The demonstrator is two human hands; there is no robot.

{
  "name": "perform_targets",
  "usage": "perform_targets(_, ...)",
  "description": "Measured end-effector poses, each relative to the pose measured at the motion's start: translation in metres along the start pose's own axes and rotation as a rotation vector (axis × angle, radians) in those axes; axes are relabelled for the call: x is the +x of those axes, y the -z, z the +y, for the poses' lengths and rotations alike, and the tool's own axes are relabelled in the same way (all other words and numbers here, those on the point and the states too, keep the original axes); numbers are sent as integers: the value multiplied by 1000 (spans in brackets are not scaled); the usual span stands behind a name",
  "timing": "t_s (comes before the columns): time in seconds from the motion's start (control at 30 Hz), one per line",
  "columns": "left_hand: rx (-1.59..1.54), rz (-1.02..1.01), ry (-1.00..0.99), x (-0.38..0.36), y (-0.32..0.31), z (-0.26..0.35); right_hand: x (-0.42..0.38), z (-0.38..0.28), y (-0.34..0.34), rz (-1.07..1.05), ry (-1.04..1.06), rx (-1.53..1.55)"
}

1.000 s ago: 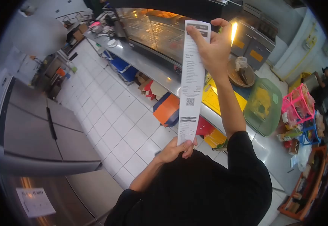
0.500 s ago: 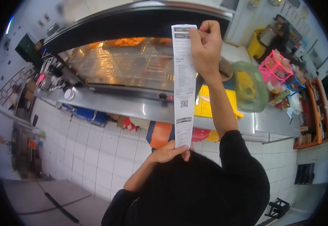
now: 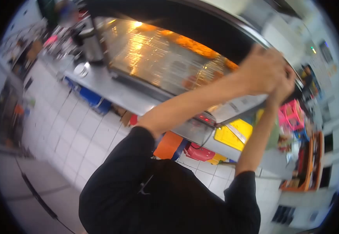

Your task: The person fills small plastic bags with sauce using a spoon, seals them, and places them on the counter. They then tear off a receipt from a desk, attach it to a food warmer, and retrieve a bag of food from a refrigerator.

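Both my hands are raised together at the upper right, in front of the dark top edge of the lit glass display cabinet [image 3: 169, 58]. My left hand [image 3: 261, 70] reaches across from the left, its fingers bent and smeared by motion. Just to its right, my right hand [image 3: 284, 87] has its fingers curled, touching or overlapping the left. A white printed paper strip [image 3: 241, 106] shows below the hands against the cabinet; its upper part is hidden, so which hand grips it is unclear.
A yellow board [image 3: 235, 133] with a knife-like object lies on the steel counter [image 3: 103, 84]. Pink baskets [image 3: 292, 115] stand at the right, near an orange shelf [image 3: 309, 163]. Another person [image 3: 307, 78] is in the far right background. A metal container [image 3: 90, 46] stands left of the cabinet.
My left hand has risen from the strip's lower end to join my right hand. Both are now farther right, at the cabinet's top edge. The view has tilted, and the strip is mostly hidden.
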State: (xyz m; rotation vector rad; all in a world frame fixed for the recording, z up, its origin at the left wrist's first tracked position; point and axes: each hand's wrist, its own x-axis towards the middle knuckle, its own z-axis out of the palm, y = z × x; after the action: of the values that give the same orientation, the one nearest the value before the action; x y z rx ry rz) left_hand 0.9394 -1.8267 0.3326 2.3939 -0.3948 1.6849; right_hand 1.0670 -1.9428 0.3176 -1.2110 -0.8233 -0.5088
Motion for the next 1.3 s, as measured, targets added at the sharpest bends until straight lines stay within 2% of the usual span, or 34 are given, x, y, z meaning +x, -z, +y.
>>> perform_targets(0.03,86,135,-30,0,-23,-7,0,-1,-3,-14,-78,108)
perform_targets(0.1,139,129,48,-1,-32,-12,-1,-12,-9,-7,-189,197)
perform_targets(0.23,151,239,50,-5,-45,-2,6,-20,5,-35,-181,31)
perform_targets(0.3,260,168,84,-7,-37,2,2,-32,-6,-67,-162,-159)
perform_targets(0.33,302,99,109,-8,-31,7,6,-28,4,-132,-192,-180)
perform_targets(0.37,276,101,127,-4,-31,13,2,-33,7,-135,-200,-211)
perform_targets(0.43,310,-21,206,1,-33,18,-5,-48,-5,-128,-161,-268)
perform_targets(0.57,381,-34,261,2,-37,23,-9,-65,-18,-49,-245,-403)
perform_targets(0.63,364,-29,277,1,-38,23,-11,-65,-16,-110,-75,-523)
perform_targets(0.73,353,21,259,-3,-41,19,-6,-57,-7,-171,-37,-613)
perform_targets(0.87,402,-9,236,-3,-25,18,-10,-68,-15,-119,-51,-700)
perform_targets(0.93,388,-74,216,1,-24,19,-7,-59,-10,-163,95,-750)
perform_targets(0.97,376,-76,192,1,-27,21,-6,-59,-7,-135,93,-757)
perform_targets(1.03,391,49,260,2,-33,19,-6,-59,-6,-185,202,-780)
perform_targets(1.2,483,72,168,-1,-23,9,-19,-60,-17,-161,202,-802)
perform_targets(1.27,358,-116,217,5,-13,9,-17,-59,-13,-130,226,-806)
perform_targets(1.3,353,-120,196,6,-13,10,-15,-57,-10,-143,301,-865)
